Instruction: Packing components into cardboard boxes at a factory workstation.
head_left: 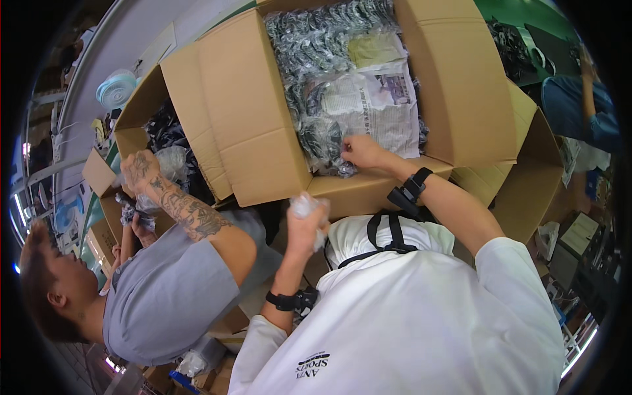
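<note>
My left hand [308, 224] is closed round a crumpled clear plastic bag [306, 205], held in front of the near side of a large open cardboard box [359, 194]. What the bag contains, if anything, I cannot make out. My right hand [362, 151] reaches over the box's near edge. Its fingers are curled and pinched at the plastic-wrapped items [322, 141] inside; the fingertips are partly hidden. Rows of similar dark items [309, 49] in clear plastic fill the box's far part. Printed newspaper sheets [368, 102] lie over its middle and right side.
On my left a co-worker in a grey shirt [171, 289] reaches over another carton of dark plastic-bagged items [174, 158]. Raised flaps [230, 112] stand between the boxes. Another open carton [526, 184] is at right, a person in blue [579, 112] beyond. A fan [117, 89] stands far left.
</note>
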A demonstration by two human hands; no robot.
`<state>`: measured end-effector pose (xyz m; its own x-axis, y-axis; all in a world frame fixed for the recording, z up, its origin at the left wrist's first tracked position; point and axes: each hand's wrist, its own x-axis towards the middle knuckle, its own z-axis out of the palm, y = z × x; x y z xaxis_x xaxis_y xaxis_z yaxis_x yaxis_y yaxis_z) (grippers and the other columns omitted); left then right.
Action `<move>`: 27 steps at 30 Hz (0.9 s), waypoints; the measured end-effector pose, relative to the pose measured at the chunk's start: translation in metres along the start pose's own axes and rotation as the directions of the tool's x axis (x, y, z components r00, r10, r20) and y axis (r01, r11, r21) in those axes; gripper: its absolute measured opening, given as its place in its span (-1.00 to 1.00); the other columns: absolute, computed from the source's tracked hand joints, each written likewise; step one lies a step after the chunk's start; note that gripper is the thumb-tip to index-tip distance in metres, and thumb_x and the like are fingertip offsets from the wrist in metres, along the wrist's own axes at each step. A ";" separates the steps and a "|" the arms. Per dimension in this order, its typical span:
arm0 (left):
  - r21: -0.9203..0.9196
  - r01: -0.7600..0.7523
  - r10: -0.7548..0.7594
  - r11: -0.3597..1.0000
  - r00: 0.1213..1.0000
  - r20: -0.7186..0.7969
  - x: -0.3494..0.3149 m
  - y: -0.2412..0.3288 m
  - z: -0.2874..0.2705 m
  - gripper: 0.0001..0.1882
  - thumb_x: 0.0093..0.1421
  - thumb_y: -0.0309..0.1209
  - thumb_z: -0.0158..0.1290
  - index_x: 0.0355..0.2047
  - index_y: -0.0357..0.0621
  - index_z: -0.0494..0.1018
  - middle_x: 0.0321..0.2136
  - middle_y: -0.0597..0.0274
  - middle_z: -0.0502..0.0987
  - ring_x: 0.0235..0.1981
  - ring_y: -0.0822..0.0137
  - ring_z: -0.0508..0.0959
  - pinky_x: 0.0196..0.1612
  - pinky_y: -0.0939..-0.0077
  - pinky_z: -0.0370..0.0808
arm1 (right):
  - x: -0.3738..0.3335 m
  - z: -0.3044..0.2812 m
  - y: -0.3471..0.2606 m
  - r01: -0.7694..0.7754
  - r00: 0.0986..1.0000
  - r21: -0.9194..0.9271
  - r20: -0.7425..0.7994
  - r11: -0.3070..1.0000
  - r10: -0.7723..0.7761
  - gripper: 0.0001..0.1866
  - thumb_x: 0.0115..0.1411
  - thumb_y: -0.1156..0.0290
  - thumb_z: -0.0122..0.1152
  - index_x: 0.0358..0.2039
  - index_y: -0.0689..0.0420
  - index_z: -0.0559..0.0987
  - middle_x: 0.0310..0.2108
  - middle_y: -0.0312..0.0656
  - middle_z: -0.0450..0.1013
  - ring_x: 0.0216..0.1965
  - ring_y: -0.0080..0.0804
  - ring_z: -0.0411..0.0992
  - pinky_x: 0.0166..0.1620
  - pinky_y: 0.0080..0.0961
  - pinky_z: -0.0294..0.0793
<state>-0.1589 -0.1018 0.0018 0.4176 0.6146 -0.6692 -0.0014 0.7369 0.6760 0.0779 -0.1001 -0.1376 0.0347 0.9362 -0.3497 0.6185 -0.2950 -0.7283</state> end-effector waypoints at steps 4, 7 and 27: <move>0.191 -0.175 0.178 0.966 0.984 -0.001 0.032 0.023 -0.001 -0.82 0.20 -0.48 0.12 -0.28 0.00 0.33 -0.50 0.37 0.40 -0.67 0.57 0.34 -0.73 0.65 0.24 | -0.027 -0.041 -0.002 -0.272 0.961 0.357 0.154 0.893 0.231 -0.83 0.16 0.44 0.24 -0.34 0.29 0.52 -0.45 -0.08 0.53 -0.45 -0.36 0.55 -0.38 -0.43 0.52; 0.438 -0.258 0.256 0.861 0.965 0.066 0.061 0.035 0.019 -0.69 0.21 -0.41 0.13 -0.04 -0.10 0.39 -0.38 0.30 0.47 -0.59 0.55 0.41 -0.68 0.64 0.30 | -0.052 -0.057 -0.001 -0.227 0.974 0.531 0.099 0.817 0.206 -0.83 0.14 0.44 0.20 -0.33 0.31 0.53 -0.53 -0.14 0.53 -0.51 -0.50 0.53 -0.44 -0.43 0.52; 0.349 -0.283 0.145 0.893 0.916 0.373 0.116 0.008 0.179 -0.79 0.14 -0.42 0.12 -0.22 -0.21 0.48 -0.42 0.27 0.53 -0.47 0.39 0.53 -0.48 0.47 0.48 | -0.167 -0.137 -0.002 0.290 0.867 0.910 -0.381 0.296 0.321 -0.76 0.34 0.36 0.08 -0.13 0.28 0.45 -0.27 -0.15 0.51 -0.33 -0.47 0.52 -0.23 -0.54 0.53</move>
<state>0.0522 -0.0750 -0.0145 0.7217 0.5647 -0.4003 0.1978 0.3859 0.9011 0.1786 -0.2300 0.0029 0.5279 0.7898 -0.3124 -0.5210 0.0106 -0.8535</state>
